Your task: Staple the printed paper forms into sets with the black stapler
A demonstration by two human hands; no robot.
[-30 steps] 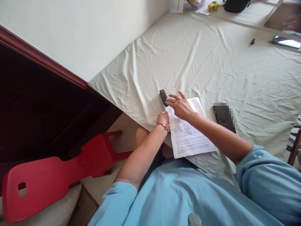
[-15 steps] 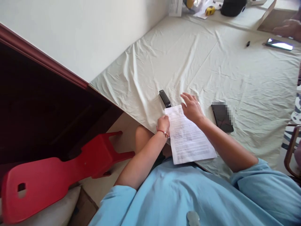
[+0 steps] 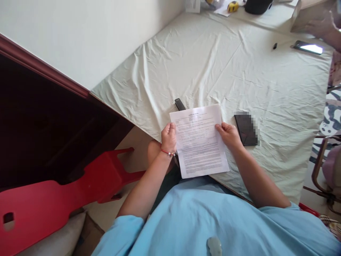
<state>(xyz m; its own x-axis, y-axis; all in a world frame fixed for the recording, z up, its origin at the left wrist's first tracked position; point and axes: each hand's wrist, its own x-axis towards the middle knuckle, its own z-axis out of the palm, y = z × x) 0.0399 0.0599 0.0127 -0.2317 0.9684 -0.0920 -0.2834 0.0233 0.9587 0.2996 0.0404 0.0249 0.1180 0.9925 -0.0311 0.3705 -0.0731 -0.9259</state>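
Observation:
Printed sheets of paper [image 3: 199, 142] are held upright-facing at the table's near edge, lines of text towards me. My left hand [image 3: 168, 137] pinches their left edge, thumb on top. On the right edge my right hand [image 3: 230, 134] grips the paper the same way. Just beyond the top left corner lies a black stapler [image 3: 180, 104], its near end hidden by the paper. A dark phone-like object [image 3: 245, 129], partly blurred out, rests to the right of my right hand.
A pale cloth covers the table [image 3: 181, 67]. At the far side are a yellow tape measure [image 3: 232, 6], a black cap-like item [image 3: 258, 5] and a lit phone [image 3: 308, 47]. Another person's hand [image 3: 323, 30] is at a box [image 3: 303, 17]. A red chair [image 3: 101, 177] stands left.
My right hand has come down from above the paper's top and now grips its right edge. The paper has turned straighter and risen, covering part of the stapler.

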